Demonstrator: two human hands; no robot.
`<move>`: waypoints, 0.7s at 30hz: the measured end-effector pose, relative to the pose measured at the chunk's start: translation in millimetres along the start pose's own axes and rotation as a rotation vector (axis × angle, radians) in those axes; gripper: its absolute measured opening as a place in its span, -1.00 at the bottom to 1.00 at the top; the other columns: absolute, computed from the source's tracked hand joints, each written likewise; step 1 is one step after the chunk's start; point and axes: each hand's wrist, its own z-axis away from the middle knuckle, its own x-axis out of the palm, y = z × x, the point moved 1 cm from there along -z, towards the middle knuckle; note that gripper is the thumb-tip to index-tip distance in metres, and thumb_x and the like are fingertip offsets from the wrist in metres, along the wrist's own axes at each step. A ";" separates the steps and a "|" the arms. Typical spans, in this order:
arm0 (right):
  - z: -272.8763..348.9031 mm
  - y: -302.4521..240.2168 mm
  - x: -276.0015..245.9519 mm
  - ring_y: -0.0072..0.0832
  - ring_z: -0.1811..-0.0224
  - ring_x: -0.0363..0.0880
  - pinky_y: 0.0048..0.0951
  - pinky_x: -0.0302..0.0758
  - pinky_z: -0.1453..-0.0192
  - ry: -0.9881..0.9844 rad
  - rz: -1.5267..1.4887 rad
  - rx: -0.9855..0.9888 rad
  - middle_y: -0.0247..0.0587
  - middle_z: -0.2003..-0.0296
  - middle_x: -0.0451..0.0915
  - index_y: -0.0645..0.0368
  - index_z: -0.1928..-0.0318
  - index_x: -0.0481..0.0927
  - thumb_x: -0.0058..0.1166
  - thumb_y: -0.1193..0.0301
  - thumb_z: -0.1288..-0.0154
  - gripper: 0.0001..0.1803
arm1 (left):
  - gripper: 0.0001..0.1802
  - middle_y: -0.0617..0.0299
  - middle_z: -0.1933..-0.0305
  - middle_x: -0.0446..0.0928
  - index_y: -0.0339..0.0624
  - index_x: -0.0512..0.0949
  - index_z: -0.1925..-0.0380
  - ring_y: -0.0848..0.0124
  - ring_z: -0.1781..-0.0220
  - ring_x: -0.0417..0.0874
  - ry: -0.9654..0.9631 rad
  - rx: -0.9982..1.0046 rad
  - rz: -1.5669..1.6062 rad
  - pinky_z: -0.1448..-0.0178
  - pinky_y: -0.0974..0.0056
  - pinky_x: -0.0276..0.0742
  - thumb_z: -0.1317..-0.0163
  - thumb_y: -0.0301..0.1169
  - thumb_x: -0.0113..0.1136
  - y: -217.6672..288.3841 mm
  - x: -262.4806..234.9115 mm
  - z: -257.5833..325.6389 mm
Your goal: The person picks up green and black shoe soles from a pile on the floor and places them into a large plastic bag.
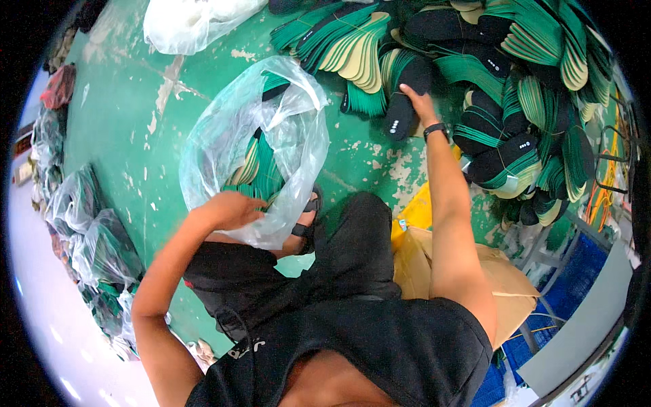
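Note:
A clear plastic bag (308, 112) stands on the floor in front of me with its mouth wide. Inside it lie bundles of green and cream insoles (261, 169). My left hand (234, 210) is at the bag's near rim, fingers stretched out and holding nothing. To the right, my right hand (422, 105) grips a bundle of black-topped insoles (411, 71) at the edge of a large pile, thumb on top and the other fingers mostly hidden. Another black insole end (400, 119) shows just below that hand.
The insole pile (505, 88) covers the far right. A white plastic bag (196, 24) lies at the far left. Filled clear bags (102, 237) line the left wall. Beside my right leg are brown cardboard (498, 278) and a yellow object (413, 214), near a metal frame (559, 261).

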 end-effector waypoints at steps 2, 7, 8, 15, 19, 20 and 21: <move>19.6 -5.5 22.7 -0.32 0.06 0.54 -0.35 0.42 -0.07 -0.014 -0.084 -0.083 -0.12 0.07 0.56 0.37 0.03 0.50 0.34 0.10 0.04 -0.33 | -0.55 -0.04 0.38 0.58 0.01 0.49 -0.03 -0.06 0.29 0.57 -0.039 -0.024 -0.053 0.19 -0.02 0.47 -0.19 -0.07 0.06 -4.5 20.8 1.4; 46.3 -19.3 49.1 -0.30 0.00 0.48 -0.35 0.37 -0.15 0.057 -0.050 -0.184 -0.01 -0.01 0.48 0.47 0.01 0.35 0.43 0.11 0.16 -0.16 | -0.49 -0.05 0.35 0.58 -0.01 0.50 0.00 -0.05 0.25 0.58 0.054 -0.067 -0.095 0.16 -0.01 0.48 -0.08 -0.02 0.17 -10.4 32.1 3.4; 53.3 -19.6 50.8 -0.31 0.01 0.48 -0.35 0.37 -0.15 0.147 0.030 -0.143 -0.01 0.00 0.47 0.50 0.03 0.34 0.45 0.10 0.20 -0.13 | -0.48 -0.07 0.35 0.58 -0.06 0.53 0.06 -0.03 0.26 0.59 0.121 -0.063 -0.083 0.16 -0.02 0.48 -0.01 -0.04 0.24 -9.6 28.5 7.4; 149.8 0.0 -12.9 0.07 -0.17 0.29 -0.08 0.21 -0.27 0.095 1.169 -0.111 0.26 -0.09 0.35 0.53 -0.22 0.06 0.36 -0.08 0.32 0.23 | -0.70 0.00 0.36 0.53 -0.18 0.59 0.35 0.03 0.24 0.54 0.379 0.029 -0.117 0.21 0.08 0.44 -0.01 -0.20 0.27 4.6 35.1 59.9; 155.2 -10.3 -8.5 0.09 -0.14 0.31 -0.09 0.25 -0.23 0.222 1.042 -0.091 0.29 -0.07 0.34 0.46 -0.23 0.07 0.42 0.00 0.38 0.23 | -0.84 0.07 0.46 0.45 -0.26 0.50 0.53 0.07 0.27 0.48 0.785 0.177 0.076 0.16 0.10 0.39 -0.11 -0.40 0.18 5.3 43.1 75.9; 158.7 -28.9 0.4 0.09 -0.16 0.29 -0.10 0.23 -0.25 0.232 0.969 -0.165 0.30 -0.09 0.33 0.46 -0.24 0.07 0.42 0.01 0.37 0.22 | -0.84 0.08 0.34 0.46 -0.27 0.51 0.52 0.10 0.18 0.48 0.844 0.121 0.131 0.09 0.14 0.40 -0.13 -0.41 0.16 4.3 44.9 82.8; 172.5 -64.7 18.0 0.09 -0.18 0.27 -0.10 0.23 -0.25 0.222 0.878 -0.205 0.32 -0.12 0.30 0.46 -0.23 0.10 0.43 0.03 0.35 0.20 | -0.85 0.06 0.27 0.47 -0.27 0.54 0.47 0.10 0.15 0.49 0.970 0.096 0.117 0.07 0.16 0.41 -0.12 -0.39 0.18 8.5 46.4 88.6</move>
